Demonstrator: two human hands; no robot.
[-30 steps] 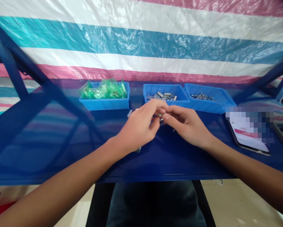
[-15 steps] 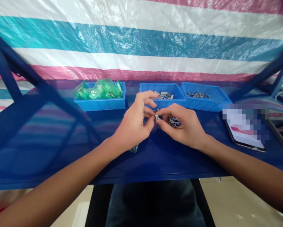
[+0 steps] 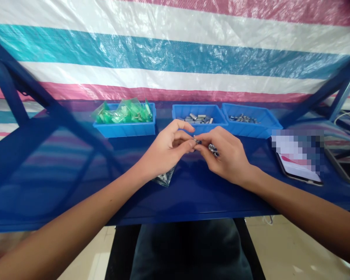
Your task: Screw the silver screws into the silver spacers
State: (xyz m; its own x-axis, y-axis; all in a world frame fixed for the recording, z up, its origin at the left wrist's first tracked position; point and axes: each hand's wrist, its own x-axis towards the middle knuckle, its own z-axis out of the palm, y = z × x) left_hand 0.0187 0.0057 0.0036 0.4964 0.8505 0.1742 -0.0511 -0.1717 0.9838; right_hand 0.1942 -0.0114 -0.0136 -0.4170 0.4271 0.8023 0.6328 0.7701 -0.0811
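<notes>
My left hand (image 3: 164,151) and my right hand (image 3: 226,157) meet fingertip to fingertip above the blue table (image 3: 192,190). Together they pinch a small metal part (image 3: 196,141) between thumbs and forefingers. More small metal pieces (image 3: 213,149) show inside my right palm. A small clear plastic bag (image 3: 164,179) lies on the table under my left wrist.
Three blue bins stand at the back: one with green packets (image 3: 125,116), one with silver metal sleeves (image 3: 198,116), one with small dark metal parts (image 3: 246,120). A phone (image 3: 297,167) lies at the right. Blue frame struts (image 3: 31,97) cross on both sides before a striped tarp.
Both hands stayed together, working the small part; my left fingers have closed down nearer my right fingertips. The view shifted slightly, and the plastic bag shows more under my left wrist.
</notes>
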